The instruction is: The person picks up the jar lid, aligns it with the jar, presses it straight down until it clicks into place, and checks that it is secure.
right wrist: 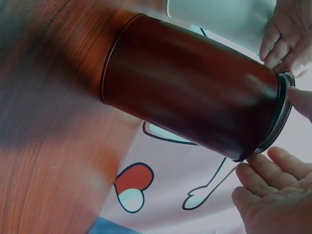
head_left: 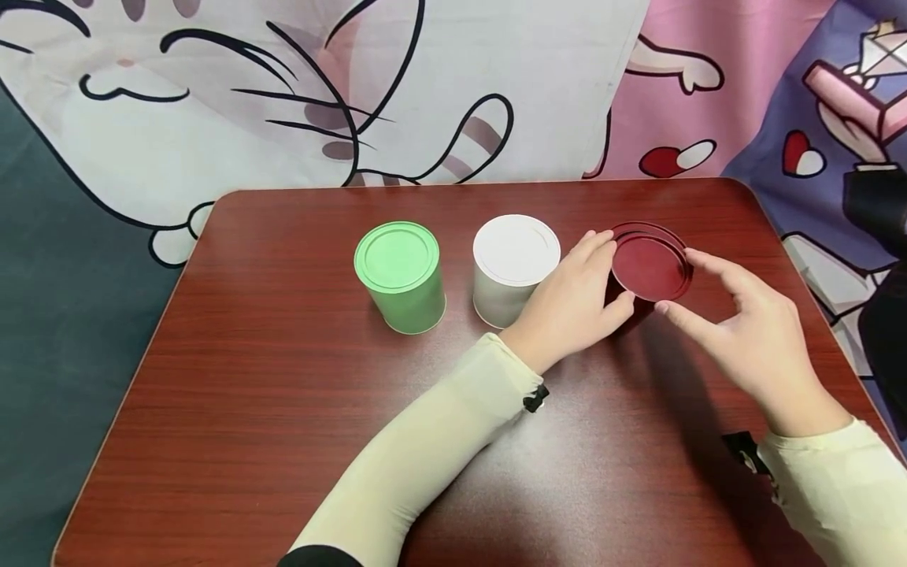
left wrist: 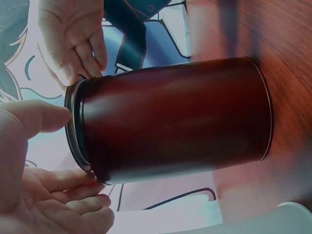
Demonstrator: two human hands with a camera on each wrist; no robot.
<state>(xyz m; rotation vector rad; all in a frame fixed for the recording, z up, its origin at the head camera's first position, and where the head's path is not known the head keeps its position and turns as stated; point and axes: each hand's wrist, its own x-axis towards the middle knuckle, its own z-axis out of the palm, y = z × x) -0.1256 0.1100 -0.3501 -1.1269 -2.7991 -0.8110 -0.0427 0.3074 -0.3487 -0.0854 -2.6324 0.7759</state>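
— Dark red metal, was that what both hands met on?

— Yes. A dark red tin [head_left: 650,264] stood upright on the wooden tabletop [head_left: 298,409], and the left hand [head_left: 577,303] and right hand [head_left: 751,335] flanked it at lid height. The left hand's fingertips [head_left: 598,240] touched the rim of the red lid [head_left: 652,260] on the side facing the white tin [head_left: 512,268]; the right hand's forefinger and thumb touched the rim on the opposite side.

— How were the fingers set?

— Spread wide and only lightly bent, resting against the lid's edge rather than wrapped round the can. The wrist views showed the fingertips at the lid's rim, palms open.

— And where did the red tin stand?

— Just beside the white tin, on the side away from the green tin [head_left: 402,276]. The green tin stood farther along the same row, well apart from the red one. All three carried their lids. A cartoon-print cloth [head_left: 283,94] lay beyond the tabletop, behind the white tin.
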